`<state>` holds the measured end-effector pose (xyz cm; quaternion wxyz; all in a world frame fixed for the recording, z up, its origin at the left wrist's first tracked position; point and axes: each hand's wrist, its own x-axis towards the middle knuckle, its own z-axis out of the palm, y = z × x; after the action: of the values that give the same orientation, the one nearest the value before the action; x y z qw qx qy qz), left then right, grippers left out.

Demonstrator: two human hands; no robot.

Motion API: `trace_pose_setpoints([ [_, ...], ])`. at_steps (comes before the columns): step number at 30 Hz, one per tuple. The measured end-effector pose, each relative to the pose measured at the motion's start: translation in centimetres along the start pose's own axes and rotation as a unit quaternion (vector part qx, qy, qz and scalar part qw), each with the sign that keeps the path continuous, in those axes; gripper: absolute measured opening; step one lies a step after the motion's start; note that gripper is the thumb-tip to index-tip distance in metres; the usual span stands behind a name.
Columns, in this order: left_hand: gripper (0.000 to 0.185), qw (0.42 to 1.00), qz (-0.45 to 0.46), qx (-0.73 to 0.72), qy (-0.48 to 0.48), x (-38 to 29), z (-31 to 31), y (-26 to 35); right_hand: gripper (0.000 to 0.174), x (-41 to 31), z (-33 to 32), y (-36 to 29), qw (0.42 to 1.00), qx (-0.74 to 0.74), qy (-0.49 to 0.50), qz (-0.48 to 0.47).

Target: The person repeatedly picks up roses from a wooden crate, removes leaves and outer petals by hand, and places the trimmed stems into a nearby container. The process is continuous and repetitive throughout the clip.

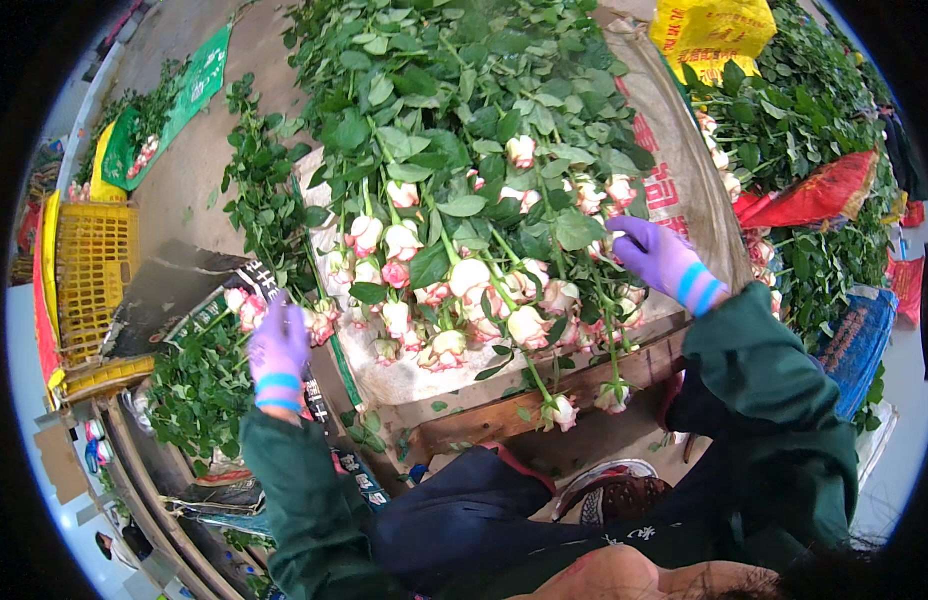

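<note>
A large heap of cut roses with cream and pink blooms (470,277) lies before me, blooms towards me and leafy stems pointing away. My left hand (280,341), in a purple glove with blue bands, is at the left among a few pink roses (323,319); whether it grips one cannot be told. My right hand (651,251), gloved alike, is at the heap's right side, its fingertips by a bloom and leaves; its hold is unclear. Two blooms (560,412) hang over the near wooden edge.
A woven sack (696,172) lies under the heap, above a wooden beam (501,416). More roses with a red sack (816,191) and a blue sack (861,337) are at the right. At the left stand a yellow plastic crate (96,270) and another leafy bunch (197,382).
</note>
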<state>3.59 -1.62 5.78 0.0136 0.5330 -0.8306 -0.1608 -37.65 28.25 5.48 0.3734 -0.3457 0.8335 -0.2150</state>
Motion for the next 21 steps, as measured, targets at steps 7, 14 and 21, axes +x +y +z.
trace_pose_setpoints([
  [7,0.038,0.927,0.33,-0.093,-0.152,-14.9,-5.1,19.2,0.057,4.0,4.0,3.3,0.988,-0.067,-0.081,0.115],
  [14,0.041,0.91,0.359,-0.107,-0.177,-20.7,-4.3,25.0,0.05,3.5,6.2,2.3,0.992,-0.045,-0.091,-0.076],
  [21,0.037,0.917,0.334,-0.084,-0.201,-22.9,-2.6,25.2,0.041,0.6,3.9,1.7,0.975,0.158,0.034,-0.155],
])
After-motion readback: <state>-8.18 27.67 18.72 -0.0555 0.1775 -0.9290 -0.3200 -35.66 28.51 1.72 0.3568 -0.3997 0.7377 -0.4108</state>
